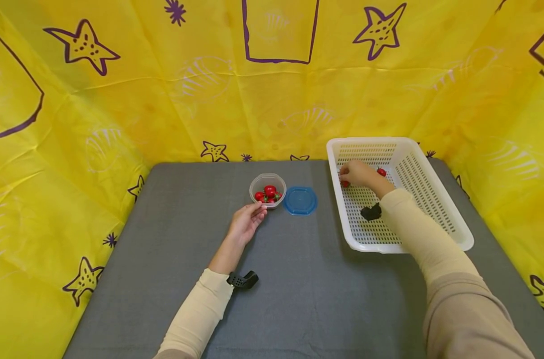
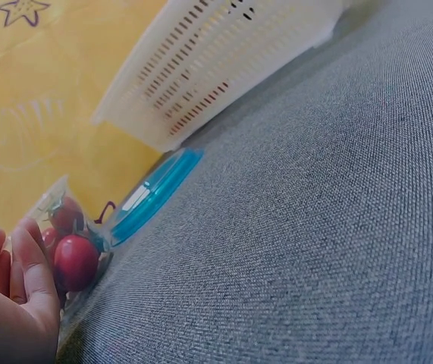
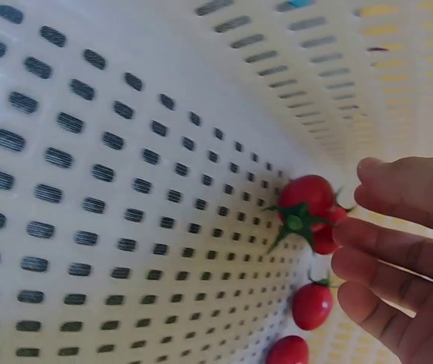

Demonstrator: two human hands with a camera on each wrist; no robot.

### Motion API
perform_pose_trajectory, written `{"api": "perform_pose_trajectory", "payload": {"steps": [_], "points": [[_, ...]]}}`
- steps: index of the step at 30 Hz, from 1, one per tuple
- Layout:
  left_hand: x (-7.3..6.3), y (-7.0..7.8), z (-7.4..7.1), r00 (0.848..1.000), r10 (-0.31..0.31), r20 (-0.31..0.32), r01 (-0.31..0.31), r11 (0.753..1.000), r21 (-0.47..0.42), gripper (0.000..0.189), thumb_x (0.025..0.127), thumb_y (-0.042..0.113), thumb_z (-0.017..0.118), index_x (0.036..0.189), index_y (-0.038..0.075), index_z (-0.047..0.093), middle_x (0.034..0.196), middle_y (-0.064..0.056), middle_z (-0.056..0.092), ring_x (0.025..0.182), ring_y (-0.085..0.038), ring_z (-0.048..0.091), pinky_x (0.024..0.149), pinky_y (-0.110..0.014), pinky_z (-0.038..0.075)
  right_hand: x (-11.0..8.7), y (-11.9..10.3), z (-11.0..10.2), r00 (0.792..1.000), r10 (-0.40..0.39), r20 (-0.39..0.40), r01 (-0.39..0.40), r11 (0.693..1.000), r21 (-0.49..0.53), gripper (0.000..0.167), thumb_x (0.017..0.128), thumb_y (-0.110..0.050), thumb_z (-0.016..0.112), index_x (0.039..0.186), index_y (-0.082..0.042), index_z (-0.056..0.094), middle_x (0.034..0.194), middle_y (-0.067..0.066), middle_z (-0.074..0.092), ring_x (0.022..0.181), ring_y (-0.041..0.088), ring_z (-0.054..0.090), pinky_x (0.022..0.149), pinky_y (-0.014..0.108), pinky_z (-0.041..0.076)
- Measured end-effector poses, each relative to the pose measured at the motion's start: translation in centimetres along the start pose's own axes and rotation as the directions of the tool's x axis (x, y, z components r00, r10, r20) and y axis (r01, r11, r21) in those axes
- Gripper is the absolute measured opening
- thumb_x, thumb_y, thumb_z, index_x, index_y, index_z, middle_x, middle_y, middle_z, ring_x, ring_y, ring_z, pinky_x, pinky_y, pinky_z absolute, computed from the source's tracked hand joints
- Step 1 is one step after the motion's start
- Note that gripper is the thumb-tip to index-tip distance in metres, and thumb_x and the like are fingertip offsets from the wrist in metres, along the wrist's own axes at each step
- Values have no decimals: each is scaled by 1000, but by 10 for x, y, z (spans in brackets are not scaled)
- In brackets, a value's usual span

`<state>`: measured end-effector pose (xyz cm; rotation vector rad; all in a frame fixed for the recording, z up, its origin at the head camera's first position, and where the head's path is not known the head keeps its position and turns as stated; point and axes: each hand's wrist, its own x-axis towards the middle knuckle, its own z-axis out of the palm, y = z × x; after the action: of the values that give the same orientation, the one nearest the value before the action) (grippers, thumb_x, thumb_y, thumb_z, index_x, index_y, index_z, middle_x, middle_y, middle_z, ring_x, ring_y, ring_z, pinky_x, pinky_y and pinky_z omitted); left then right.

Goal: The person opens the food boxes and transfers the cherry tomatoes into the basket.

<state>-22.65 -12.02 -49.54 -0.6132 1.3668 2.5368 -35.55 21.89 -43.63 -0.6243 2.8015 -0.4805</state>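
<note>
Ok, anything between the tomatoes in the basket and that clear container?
Yes: the container-side wall of the white basket stands between the tomatoes and the clear container, so they'd likely need lifting over it. The blue lid lies along that route.

Left fingers (image 1: 256,209) on clear tub (image 1: 258,184) of tomatoes (image 1: 270,190), blue lid (image 1: 300,201) beside it, right fingers (image 1: 345,171) inside white basket (image 1: 366,149)

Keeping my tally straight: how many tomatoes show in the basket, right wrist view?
4: a front tomato, one behind it, one below, one at the picture's bottom edge. The right hand may hide more.
</note>
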Motion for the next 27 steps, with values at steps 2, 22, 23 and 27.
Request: {"api": "perform_pose_trajectory", "payload": {"steps": [2, 22, 23, 27], "points": [[0, 0, 0, 1000, 1, 1, -1, 1000, 6, 11, 97, 12, 60, 87, 7, 62, 73, -1, 71, 66, -9, 66, 65, -17, 54, -2, -1, -5, 1000, 15, -8, -14, 1000, 19, 21, 95, -13, 58, 103, 4, 69, 94, 19, 71, 85, 29, 61, 83, 48, 49], [0, 0, 1, 1000, -1, -1, 1, 1000, 0, 12, 97, 12, 59, 86, 8, 62, 73, 0, 72, 65, -9, 66, 65, -16, 54, -2, -41, -42, 972, -84, -220, 81, 996, -22, 25, 92, -12, 60, 106, 7, 68, 101, 25, 69, 95, 38, 63, 91, 51, 48], [0, 0, 1, 1000, -1, -2, 1, 1000, -1, 12, 97, 12, 59, 86, 8, 61, 73, 0, 72, 65, -9, 66, 65, -16, 54, -2, -45, -43, 973, -94, -209, 88, 995, -38, 25, 92, -12, 60, 106, 7, 68, 101, 25, 69, 96, 39, 63, 92, 51, 48], [0, 0, 1, 1000, -3, -2, 3, 1000, -1, 11, 97, 13, 59, 88, 8, 61, 74, 0, 72, 65, -9, 66, 66, -16, 55, -2, -63, -46, 980, -121, -160, 108, 991, -83, 26, 93, -13, 60, 109, 6, 68, 106, 24, 67, 100, 39, 62, 93, 51, 49]]}}
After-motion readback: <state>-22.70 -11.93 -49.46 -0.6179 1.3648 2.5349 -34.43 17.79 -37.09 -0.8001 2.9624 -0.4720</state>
